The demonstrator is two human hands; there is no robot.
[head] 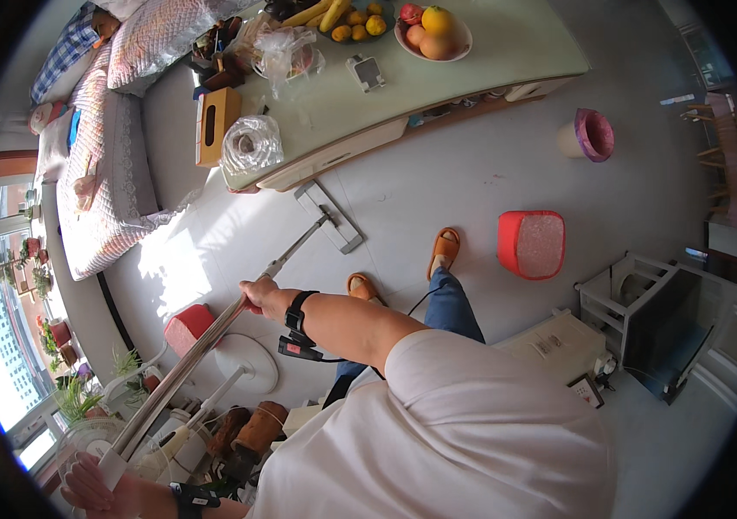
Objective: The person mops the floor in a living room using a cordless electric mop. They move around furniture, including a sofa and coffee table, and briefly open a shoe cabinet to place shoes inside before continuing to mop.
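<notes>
A flat floor mop runs diagonally across the view, its grey rectangular mop head [344, 228] resting on the tiled floor [407, 207] below the coffee table's corner. My right hand [259, 294] is wrapped around the middle of the metal mop pole [203, 347], arm stretched across my body. At the lower left, my left hand [93, 483] holds the white grip [112, 466] at the pole's upper end. Both wrists wear black straps with small devices. My feet, in orange slippers [447, 245], stand to the right of the mop head.
A glass-topped coffee table [459, 84] bears fruit bowls, a tissue box [218, 126] and plastic wrap. Red-sided stools [531, 245] [190, 327] stand right and left. A bin [589, 136], a quilted sofa [109, 175], a standing fan's round base [248, 363] and potted plants [76, 396] surround the floor.
</notes>
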